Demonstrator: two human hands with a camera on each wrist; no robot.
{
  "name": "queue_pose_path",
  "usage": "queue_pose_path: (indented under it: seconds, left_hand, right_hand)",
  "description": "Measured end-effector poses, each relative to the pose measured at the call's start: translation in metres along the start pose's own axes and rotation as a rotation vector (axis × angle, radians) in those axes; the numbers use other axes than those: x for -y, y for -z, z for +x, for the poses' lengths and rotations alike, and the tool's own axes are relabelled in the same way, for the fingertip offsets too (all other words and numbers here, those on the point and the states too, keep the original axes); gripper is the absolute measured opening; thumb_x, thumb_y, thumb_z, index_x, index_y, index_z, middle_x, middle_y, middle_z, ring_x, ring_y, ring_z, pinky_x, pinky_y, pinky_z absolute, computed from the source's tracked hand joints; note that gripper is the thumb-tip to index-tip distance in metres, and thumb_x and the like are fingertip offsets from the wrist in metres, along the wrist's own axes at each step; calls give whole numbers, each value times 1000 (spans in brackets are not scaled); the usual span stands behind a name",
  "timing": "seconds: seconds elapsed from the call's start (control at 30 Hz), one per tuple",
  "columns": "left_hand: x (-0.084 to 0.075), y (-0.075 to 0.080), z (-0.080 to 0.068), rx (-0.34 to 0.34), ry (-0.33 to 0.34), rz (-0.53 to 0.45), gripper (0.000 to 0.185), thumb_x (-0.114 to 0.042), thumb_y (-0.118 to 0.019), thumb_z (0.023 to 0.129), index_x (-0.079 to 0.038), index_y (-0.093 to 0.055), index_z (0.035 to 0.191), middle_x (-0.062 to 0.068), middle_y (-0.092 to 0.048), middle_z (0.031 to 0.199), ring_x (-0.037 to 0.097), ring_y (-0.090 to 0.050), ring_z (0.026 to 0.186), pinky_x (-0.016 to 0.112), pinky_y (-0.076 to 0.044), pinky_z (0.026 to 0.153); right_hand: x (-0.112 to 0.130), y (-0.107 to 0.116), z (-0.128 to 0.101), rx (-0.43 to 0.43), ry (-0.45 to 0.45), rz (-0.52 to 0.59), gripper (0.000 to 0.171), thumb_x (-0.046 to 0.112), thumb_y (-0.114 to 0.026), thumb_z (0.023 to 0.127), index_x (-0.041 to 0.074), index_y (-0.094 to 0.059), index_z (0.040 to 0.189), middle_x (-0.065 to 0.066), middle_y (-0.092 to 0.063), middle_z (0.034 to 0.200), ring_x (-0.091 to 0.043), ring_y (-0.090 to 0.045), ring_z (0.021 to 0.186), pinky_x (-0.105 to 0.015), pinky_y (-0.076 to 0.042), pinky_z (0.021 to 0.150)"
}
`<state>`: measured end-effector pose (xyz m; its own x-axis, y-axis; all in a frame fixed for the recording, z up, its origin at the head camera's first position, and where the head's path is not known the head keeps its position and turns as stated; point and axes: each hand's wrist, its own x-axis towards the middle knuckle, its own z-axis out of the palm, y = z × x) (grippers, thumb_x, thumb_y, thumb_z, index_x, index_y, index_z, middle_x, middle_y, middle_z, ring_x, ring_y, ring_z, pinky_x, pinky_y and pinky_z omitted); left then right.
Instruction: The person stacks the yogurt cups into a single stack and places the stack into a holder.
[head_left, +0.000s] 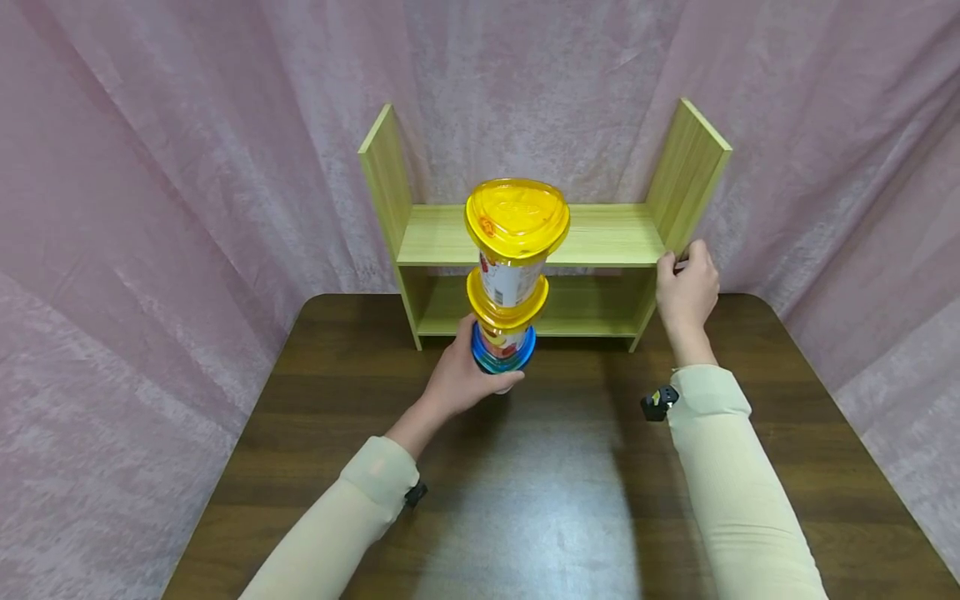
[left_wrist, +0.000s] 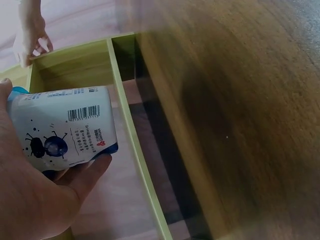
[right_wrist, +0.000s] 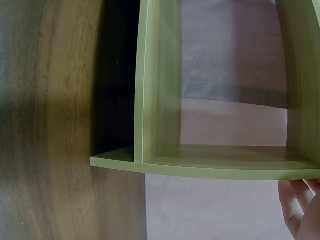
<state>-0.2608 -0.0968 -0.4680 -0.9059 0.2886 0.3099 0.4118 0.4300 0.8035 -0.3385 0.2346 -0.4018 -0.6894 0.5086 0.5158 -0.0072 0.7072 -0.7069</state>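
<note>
My left hand grips the lowest of three stacked plastic jars. That blue-lidded jar shows a white label with a barcode and blueberry-like ants in the left wrist view. Above it stand a yellow-lidded jar and, on top, another jar with a rounded triangular yellow lid. The stack is held up in front of a light wooden shelf. At the shelf's right side panel, my right hand holds the front edge with bent fingers; the right wrist view has its fingertips against the outer face.
The shelf has two levels and stands at the back of a dark brown wooden table. Pink curtains hang behind and on both sides. A small black device sits at my right wrist.
</note>
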Motion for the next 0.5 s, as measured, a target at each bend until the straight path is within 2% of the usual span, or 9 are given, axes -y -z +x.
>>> queue_pose_path:
  seconds: [0.5]
  left_hand:
    - [-13, 2, 9, -3, 16, 50, 100, -59, -77, 68, -35, -15, 143, -6, -49, 126, 11, -53, 108, 38, -47, 92]
  right_hand:
    - [0, -2, -1, -2, 0, 5, 29, 31, -49, 93, 3, -51, 90, -15, -56, 88, -43, -57, 86, -58, -41, 70]
